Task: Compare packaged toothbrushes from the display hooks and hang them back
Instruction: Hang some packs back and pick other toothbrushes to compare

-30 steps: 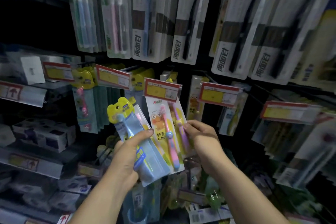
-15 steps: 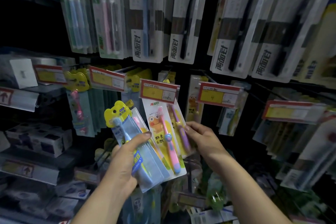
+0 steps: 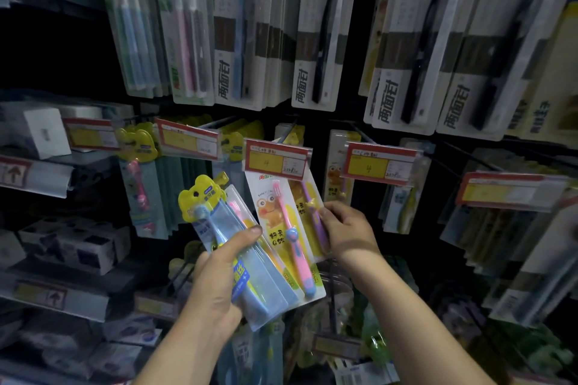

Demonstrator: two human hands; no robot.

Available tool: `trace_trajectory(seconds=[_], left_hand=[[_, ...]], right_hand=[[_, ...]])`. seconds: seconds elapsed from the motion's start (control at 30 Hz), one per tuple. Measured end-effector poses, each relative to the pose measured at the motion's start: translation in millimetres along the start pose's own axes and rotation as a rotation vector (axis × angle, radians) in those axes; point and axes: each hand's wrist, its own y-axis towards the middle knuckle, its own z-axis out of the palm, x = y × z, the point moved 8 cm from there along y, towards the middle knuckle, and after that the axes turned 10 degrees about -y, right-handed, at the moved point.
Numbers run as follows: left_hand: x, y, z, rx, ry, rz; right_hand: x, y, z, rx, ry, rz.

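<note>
My left hand (image 3: 215,284) grips a blue children's toothbrush pack (image 3: 219,228) with a yellow header card, tilted to the left; a second pack with a pink brush sits behind it in the same grip. To its right a pink toothbrush pack (image 3: 275,228) with a frog picture hangs from the hook under a red and yellow price tag (image 3: 275,162). My right hand (image 3: 347,231) pinches the right edge of the purple toothbrush pack (image 3: 312,212) hanging just behind the pink one.
Long adult toothbrush packs (image 3: 322,34) hang in a row above. More hooks with price tags (image 3: 378,162) stick out to the right and left. Shelves with small boxes (image 3: 78,247) stand at the left. More hanging goods fill the space below my hands.
Both hands have stayed on their packs and shifted only slightly. The camera has drifted a little, so the whole display sits slightly differently in view.
</note>
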Motion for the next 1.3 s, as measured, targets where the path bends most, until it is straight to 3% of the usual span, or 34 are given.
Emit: trace_trajectory(seconds=[0.37, 0.53, 0.6, 0.67, 0.77, 0.83, 1.07, 1.3], left_hand=[[0, -3, -8, 0.055, 0.016, -0.029], [-3, 3, -9, 0.041, 0.034, -0.007], [-4, 6, -10, 0.033, 0.036, -0.006], [-4, 8, -12, 0.019, 0.026, 0.000], [-5, 7, -10, 0.002, 0.027, 0.025], [-2, 4, -7, -0.019, 0.052, 0.042], [12, -1, -2, -0.041, 0.219, 0.120], [14, -4, 5, 0.006, 0.244, 0.116]], right_hand=[[-15, 35, 52, -0.103, 0.188, 0.165], [-32, 43, 53, -0.134, 0.111, 0.250], [-21, 41, 46, -0.111, 0.044, 0.188], [1, 32, 45, 0.079, 0.124, 0.073], [34, -10, 46, 0.555, 0.311, 0.002], [41, -31, 35, 0.670, 0.271, -0.093], [2, -48, -2, 0.559, 0.211, -0.136], [-13, -52, -60, 0.170, 0.164, -0.216]])
